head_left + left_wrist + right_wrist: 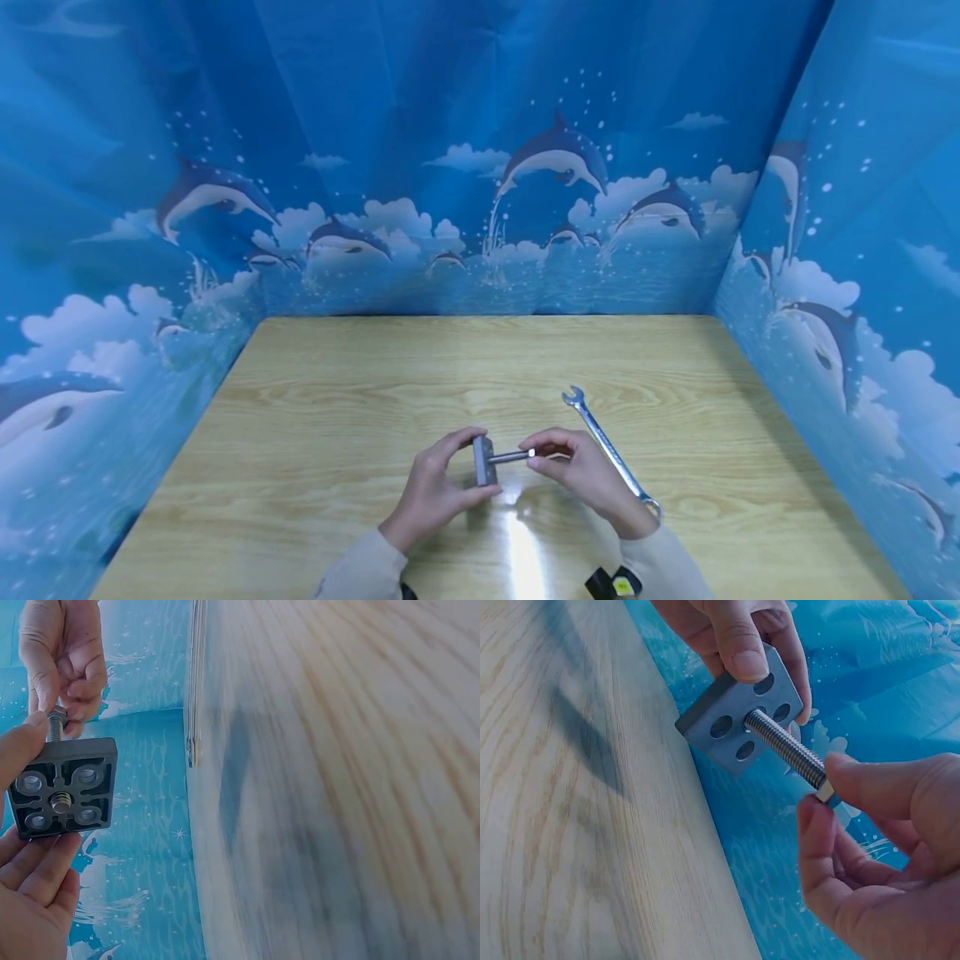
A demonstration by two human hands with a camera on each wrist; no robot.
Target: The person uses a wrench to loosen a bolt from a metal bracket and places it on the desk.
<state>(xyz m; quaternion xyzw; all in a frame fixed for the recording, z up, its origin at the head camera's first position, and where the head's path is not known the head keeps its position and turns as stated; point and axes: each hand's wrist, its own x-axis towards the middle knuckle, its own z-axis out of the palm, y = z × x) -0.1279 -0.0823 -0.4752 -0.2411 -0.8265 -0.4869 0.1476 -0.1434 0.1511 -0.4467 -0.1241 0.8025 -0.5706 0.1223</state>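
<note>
Above the table, my left hand (437, 483) grips a grey square plate (482, 461) by two opposite edges, between thumb and fingers. The plate has a hole near each corner and a ribbed underside, seen in the left wrist view. Through its centre passes a threaded bolt (786, 748), whose tip (61, 802) shows on the ribbed side. My right hand (581, 467) pinches the bolt's hex head (825, 791) between thumb and fingertips. Most of the bolt's shaft stands out from the plate on the right.
A silver combination wrench (609, 448) lies slantwise on the wood-grain table (337, 392), its ring end beside my right wrist. Blue dolphin-print curtains (420, 125) enclose the table's back and sides. A black object with a yellow patch (621, 585) shows at the right sleeve.
</note>
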